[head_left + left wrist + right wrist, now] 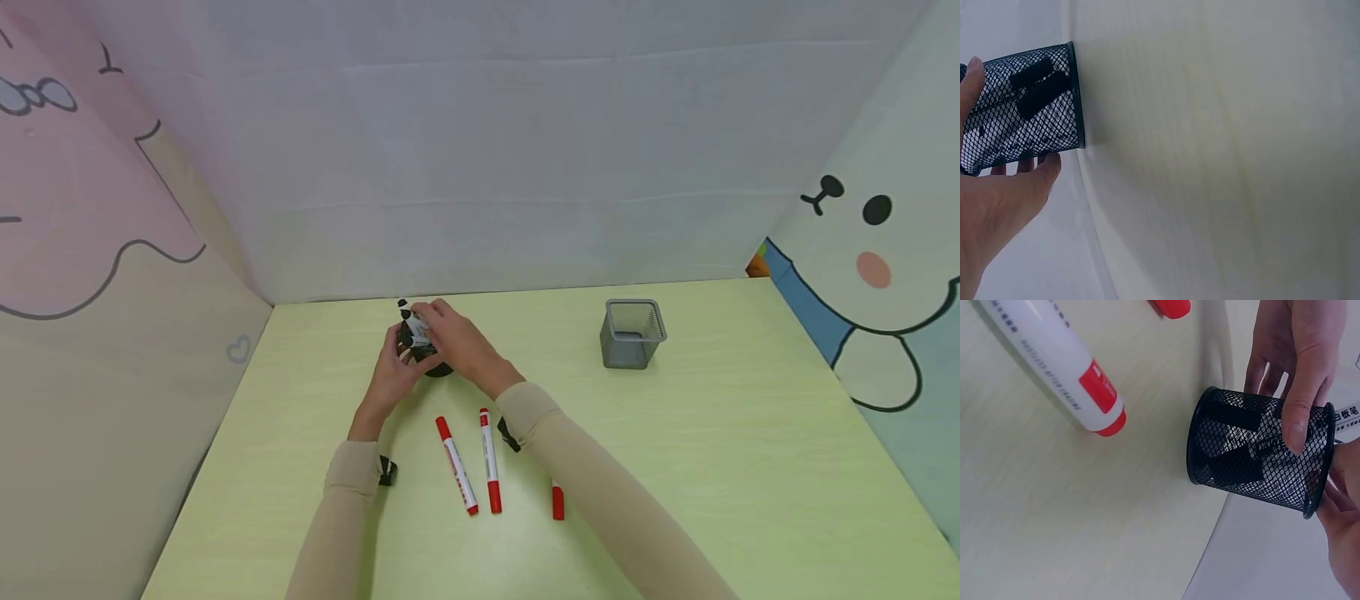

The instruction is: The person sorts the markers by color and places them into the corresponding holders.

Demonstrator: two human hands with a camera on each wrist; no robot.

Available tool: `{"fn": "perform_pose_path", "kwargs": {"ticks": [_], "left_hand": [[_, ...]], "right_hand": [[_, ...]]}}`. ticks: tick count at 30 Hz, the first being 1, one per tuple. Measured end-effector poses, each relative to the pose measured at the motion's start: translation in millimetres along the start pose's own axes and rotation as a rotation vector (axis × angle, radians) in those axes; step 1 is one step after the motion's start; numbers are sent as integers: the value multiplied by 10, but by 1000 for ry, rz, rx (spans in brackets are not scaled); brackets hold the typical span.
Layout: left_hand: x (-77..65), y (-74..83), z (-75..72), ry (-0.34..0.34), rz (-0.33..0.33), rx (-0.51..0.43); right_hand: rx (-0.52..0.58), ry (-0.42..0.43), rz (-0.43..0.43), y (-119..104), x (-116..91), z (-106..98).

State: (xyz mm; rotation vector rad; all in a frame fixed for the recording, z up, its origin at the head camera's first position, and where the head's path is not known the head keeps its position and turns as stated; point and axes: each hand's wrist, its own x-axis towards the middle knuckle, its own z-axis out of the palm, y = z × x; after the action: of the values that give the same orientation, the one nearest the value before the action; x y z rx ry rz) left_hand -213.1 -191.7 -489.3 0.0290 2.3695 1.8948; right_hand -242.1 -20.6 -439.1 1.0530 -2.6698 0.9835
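A black mesh pen holder (1260, 494) stands on the table with black-capped whiteboard markers in it. My left hand (392, 382) grips its side, the thumb laid across the mesh in the right wrist view. At the holder's mouth, my right hand (467, 343) has its fingers round a white-bodied whiteboard marker (1349, 420); the fingertips are partly hidden by the rim. In the left wrist view the holder (1022, 106) shows two dark caps at its base, with my left hand (1007, 209) around it.
Nearer me lie a red-capped marker (457, 467), a second red marker (490, 462) and a third red marker (558, 502), partly covered by the right sleeve. A grey mesh basket (630, 350) stands to the right. A cloth wall (510, 167) rises behind the table.
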Motion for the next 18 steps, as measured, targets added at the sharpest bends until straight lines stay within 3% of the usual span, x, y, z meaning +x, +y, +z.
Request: {"fn": "perform_pose_path", "kwargs": {"ticks": [8, 18], "left_hand": [[0, 49, 4, -10, -28, 2], [4, -7, 4, 19, 5, -7]], "right_hand": [[11, 57, 17, -17, -31, -36], [50, 103, 30, 12, -39, -49]]}}
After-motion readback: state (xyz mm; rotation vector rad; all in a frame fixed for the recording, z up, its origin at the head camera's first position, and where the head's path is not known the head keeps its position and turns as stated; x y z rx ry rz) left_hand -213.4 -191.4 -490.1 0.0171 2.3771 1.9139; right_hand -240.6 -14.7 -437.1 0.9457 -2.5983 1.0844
